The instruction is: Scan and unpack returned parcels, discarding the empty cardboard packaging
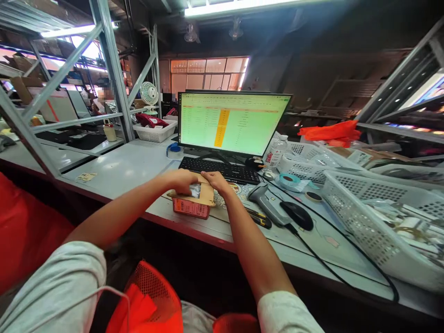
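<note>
A small open cardboard box (191,208) with orange-red print or a label on its front sits at the table's near edge. Inside it shows a piece of clear, shiny plastic wrapping (195,190). My left hand (181,180) reaches over the box's left side, its fingers curled down into the opening. Those fingertips are hidden, so what they grip cannot be made out. With thumb and fingers closed, my right hand (215,181) holds the raised flap at the back right of the box.
Behind the box stand a black keyboard (222,170) and a lit monitor (232,122). To the right lie a yellow-black cutter (259,217), a grey barcode scanner (268,206), a black mouse (296,215), tape (290,181) and a filled white basket (364,226). A cable crosses the tabletop.
</note>
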A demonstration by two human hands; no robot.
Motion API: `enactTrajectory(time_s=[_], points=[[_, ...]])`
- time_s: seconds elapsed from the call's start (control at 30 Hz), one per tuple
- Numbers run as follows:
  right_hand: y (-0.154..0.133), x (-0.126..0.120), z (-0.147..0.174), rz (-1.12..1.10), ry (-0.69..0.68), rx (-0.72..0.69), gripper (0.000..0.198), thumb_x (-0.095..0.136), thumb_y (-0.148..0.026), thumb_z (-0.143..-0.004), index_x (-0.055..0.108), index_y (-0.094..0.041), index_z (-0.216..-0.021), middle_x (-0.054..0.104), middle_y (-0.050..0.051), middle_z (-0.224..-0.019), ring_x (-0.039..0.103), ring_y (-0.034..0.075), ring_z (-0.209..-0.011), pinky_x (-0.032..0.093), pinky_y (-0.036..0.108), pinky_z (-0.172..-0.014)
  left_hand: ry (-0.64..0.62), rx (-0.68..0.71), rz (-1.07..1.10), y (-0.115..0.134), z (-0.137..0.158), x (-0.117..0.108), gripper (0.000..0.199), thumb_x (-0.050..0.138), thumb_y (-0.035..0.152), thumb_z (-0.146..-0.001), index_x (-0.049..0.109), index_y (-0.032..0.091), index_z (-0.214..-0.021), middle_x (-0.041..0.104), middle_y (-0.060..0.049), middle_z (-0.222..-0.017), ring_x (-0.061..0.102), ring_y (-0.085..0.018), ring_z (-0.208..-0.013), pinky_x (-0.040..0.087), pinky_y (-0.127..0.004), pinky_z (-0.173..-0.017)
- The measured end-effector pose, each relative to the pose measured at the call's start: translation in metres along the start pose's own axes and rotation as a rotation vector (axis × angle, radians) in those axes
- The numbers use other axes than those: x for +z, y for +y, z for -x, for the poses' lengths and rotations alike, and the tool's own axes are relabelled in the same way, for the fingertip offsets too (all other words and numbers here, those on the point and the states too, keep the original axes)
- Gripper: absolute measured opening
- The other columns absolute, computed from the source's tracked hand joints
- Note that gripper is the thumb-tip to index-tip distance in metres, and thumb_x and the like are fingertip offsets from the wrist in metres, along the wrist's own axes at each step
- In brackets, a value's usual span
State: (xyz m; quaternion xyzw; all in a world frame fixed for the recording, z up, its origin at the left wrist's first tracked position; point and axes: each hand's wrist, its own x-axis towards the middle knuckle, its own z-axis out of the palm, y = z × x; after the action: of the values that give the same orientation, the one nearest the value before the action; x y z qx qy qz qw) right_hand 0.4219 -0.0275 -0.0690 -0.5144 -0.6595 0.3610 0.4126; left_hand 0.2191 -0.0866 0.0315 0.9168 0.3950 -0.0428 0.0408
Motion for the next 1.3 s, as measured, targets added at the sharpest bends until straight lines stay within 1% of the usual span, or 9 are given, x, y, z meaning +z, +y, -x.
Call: enactTrajectory(time_s=[0.2,0.37,0.5,0.63,0.8,0.93,1.03,1.17,1.3], points=[[-0.001,0.008,0.004,-0.111,0.056,0.008,0.076,0.060,-0.093,-0.058,0.057,-0.018,-0.065,0.056,0.002,-0.063,0.045,0.014,-0.061,0.034,0.027,-0.053,-0.036,-0.055,-0.110,0.015,-0.025,0.006,0.025,0.076,0.009,-0.059,0.076,0.020,-0.082,0.076,-0.014,-0.097,0.068,-0.033,-0.089,0.051,-0.039,-0.081],[0.001,0.004,0.026,-0.288,0.086,-0.001,0.091,0.038,-0.099,-0.072,0.065,-0.016,-0.097,0.069,0.011,-0.088,0.063,0.023,-0.082,0.048,0.030,-0.068,-0.096,-0.048,-0.099,0.013,-0.025,0.003,0.014,0.081,0.019,-0.059,0.069,0.019,-0.066,0.072,-0.011,-0.078,0.066,-0.031,-0.083,0.050,-0.038,-0.081],[0.016,-0.011,0.060,-0.374,-0.162,-0.109,0.101,0.037,-0.100,-0.073,0.060,-0.020,-0.131,0.066,0.018,-0.127,0.061,0.030,-0.118,0.051,0.040,-0.093,-0.008,0.037,0.032,-0.004,-0.013,0.004,0.030,0.083,0.038,-0.058,0.074,0.019,-0.079,0.070,-0.007,-0.078,0.064,-0.027,-0.078,0.048,-0.033,-0.076],[0.028,-0.011,0.084,-0.315,-0.285,-0.223,0.117,0.079,-0.081,-0.062,0.033,-0.029,-0.157,0.042,0.015,-0.157,0.042,0.031,-0.143,0.040,0.045,-0.113,0.226,0.100,0.084,-0.019,0.001,0.017,0.044,0.074,0.044,-0.067,0.074,0.021,-0.105,0.072,-0.008,-0.100,0.064,-0.027,-0.091,0.048,-0.032,-0.081],[0.029,0.000,0.090,-0.195,-0.157,-0.180,0.121,0.093,-0.043,-0.062,0.023,-0.031,-0.159,0.044,0.013,-0.154,0.048,0.030,-0.138,0.039,0.044,-0.115,0.379,0.040,0.151,-0.031,0.014,0.027,0.046,0.071,0.046,-0.071,0.070,0.016,-0.106,0.067,-0.010,-0.106,0.062,-0.026,-0.094,0.048,-0.033,-0.082],[0.030,-0.005,0.086,-0.086,0.001,-0.235,0.107,0.090,-0.042,-0.064,0.033,-0.032,-0.155,0.046,0.012,-0.152,0.045,0.032,-0.140,0.039,0.048,-0.115,0.555,-0.022,0.297,-0.058,0.026,0.024,0.044,0.070,0.042,-0.071,0.068,0.014,-0.105,0.062,-0.006,-0.095,0.058,-0.020,-0.083,0.047,-0.031,-0.078],[0.030,-0.007,0.082,0.012,0.075,-0.280,0.100,0.085,-0.043,-0.069,0.035,-0.034,-0.155,0.047,0.010,-0.151,0.044,0.033,-0.140,0.035,0.052,-0.117,0.677,-0.101,0.615,-0.082,0.032,0.032,0.041,0.071,0.046,-0.067,0.064,0.015,-0.093,0.055,0.000,-0.079,0.050,-0.014,-0.070,0.043,-0.026,-0.067],[0.031,-0.007,0.082,0.157,0.182,-0.392,0.094,0.081,-0.047,-0.073,0.035,-0.031,-0.155,0.046,0.011,-0.151,0.045,0.032,-0.139,0.038,0.051,-0.115,0.834,-0.300,1.089,-0.097,0.034,0.061,0.044,0.050,0.063,-0.079,0.051,0.019,-0.081,0.045,0.002,-0.069,0.043,-0.011,-0.061,0.040,-0.023,-0.057],[0.038,-0.013,0.082,0.352,0.371,-0.564,0.089,0.075,-0.051,-0.079,0.036,-0.024,-0.155,0.047,0.016,-0.146,0.048,0.036,-0.134,0.041,0.056,-0.112,0.844,-0.509,1.100,-0.096,0.032,0.099,0.051,0.026,0.063,-0.092,0.045,0.020,-0.075,0.044,0.001,-0.064,0.046,-0.013,-0.059,0.043,-0.024,-0.056]])
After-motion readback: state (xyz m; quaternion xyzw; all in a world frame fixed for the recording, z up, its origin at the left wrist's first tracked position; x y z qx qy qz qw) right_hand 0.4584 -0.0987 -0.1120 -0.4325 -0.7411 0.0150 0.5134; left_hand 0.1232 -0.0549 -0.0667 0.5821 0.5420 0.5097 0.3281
